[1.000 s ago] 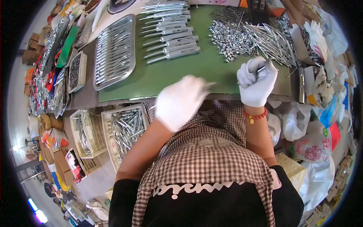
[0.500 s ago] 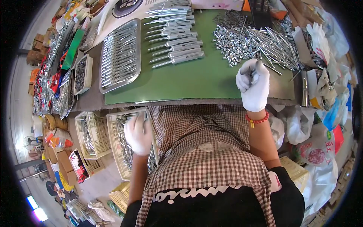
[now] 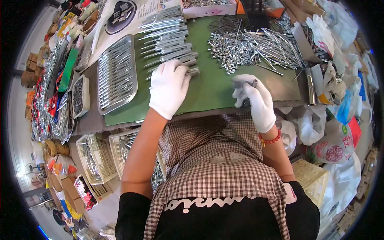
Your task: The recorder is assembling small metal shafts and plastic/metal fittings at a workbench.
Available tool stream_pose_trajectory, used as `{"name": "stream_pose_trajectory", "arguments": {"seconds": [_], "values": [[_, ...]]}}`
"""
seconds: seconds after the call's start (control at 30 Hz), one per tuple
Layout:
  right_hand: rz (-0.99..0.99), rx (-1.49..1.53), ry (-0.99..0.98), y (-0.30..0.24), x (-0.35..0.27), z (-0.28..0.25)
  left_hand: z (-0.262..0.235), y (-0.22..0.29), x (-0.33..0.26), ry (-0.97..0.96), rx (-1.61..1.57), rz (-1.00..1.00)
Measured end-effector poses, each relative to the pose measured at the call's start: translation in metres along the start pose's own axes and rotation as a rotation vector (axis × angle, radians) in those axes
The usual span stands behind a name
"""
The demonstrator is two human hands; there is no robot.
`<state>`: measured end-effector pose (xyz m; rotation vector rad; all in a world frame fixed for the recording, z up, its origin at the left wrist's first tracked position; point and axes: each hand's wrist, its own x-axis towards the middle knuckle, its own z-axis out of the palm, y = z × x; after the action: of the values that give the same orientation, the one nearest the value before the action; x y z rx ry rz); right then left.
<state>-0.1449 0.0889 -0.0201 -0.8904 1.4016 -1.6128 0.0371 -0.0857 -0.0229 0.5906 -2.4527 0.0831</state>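
My left hand (image 3: 170, 86), in a white glove, is closed over the near end of a row of silver metal tubes (image 3: 173, 50) with thin pointed rods. Its fingers curl round the nearest tube (image 3: 193, 72), whose end sticks out to the right of them. To the right, over the front part of the green mat, hovers my gloved right hand (image 3: 258, 102). A small grey metal piece (image 3: 255, 83) shows between its thumb and bent fingers; most of it is hidden. Beyond this hand lie a heap of small shiny metal caps (image 3: 232, 50) and a pile of long thin metal rods (image 3: 276, 48).
A metal tray (image 3: 134, 80) of slim metal parts lies left on the green mat (image 3: 208, 98). Next to it stands a white box of small pins (image 3: 81, 96). Cream plastic baskets (image 3: 105, 160) with metal parts stand below the table edge. White bags (image 3: 316, 124) hang at the right.
My left hand has risen from the basket below the table to the row of tubes. My right hand has moved slightly nearer and left, and its fingers have turned toward the left.
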Motion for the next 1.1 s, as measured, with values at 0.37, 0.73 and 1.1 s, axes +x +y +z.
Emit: {"name": "stream_pose_trajectory", "arguments": {"seconds": [0.37,0.73,1.1], "values": [[0.207,-0.198,-0.084,-0.018,0.008,-0.001,-0.035,0.058,0.016,-0.455,-0.178,0.04],[0.033,-0.672,-0.126,-0.008,0.012,-0.001,-0.032,0.053,0.0,-0.418,-0.286,-0.033],[-0.083,-0.726,-0.122,-0.003,0.015,-0.01,-0.024,0.058,-0.005,-0.281,-0.347,-0.067]]}}
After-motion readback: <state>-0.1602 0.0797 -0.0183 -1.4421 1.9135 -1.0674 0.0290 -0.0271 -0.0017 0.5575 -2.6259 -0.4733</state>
